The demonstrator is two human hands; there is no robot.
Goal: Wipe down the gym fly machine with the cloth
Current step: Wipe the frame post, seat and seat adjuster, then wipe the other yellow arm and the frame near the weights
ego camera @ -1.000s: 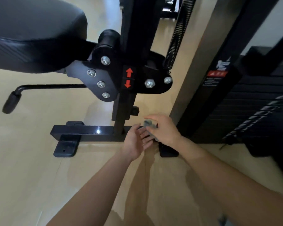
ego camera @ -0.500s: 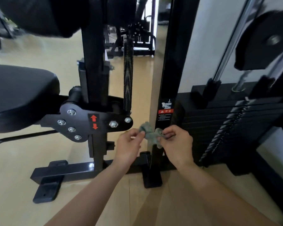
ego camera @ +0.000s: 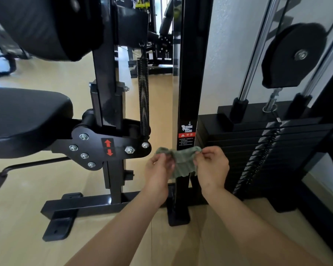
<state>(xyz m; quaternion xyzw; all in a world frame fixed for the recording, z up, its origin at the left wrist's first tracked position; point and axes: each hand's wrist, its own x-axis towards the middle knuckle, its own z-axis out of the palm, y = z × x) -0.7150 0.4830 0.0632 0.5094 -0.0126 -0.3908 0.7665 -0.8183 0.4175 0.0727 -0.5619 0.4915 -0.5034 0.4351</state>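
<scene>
A small grey-green cloth (ego camera: 182,160) hangs stretched between my two hands in front of the fly machine's black upright post (ego camera: 188,83). My left hand (ego camera: 158,169) pinches the cloth's left top corner. My right hand (ego camera: 211,166) pinches its right top corner. The cloth hangs just below the warning sticker (ego camera: 187,132) on the post, and whether it touches the post I cannot tell. The black seat pad (ego camera: 23,116) juts out at the left on a bracket (ego camera: 108,148) with red arrows.
The weight stack (ego camera: 258,150) stands at the right with chrome guide rods (ego camera: 258,54) and a black pulley (ego camera: 294,54). A coil spring (ego camera: 143,96) hangs beside the seat post. The seat lever (ego camera: 17,167) sticks out low left. Black base feet (ego camera: 62,225) lie on the wooden floor.
My view has lifted from the machine's base to its post. My hands rose from near the floor with the bunched cloth and pulled it open between them.
</scene>
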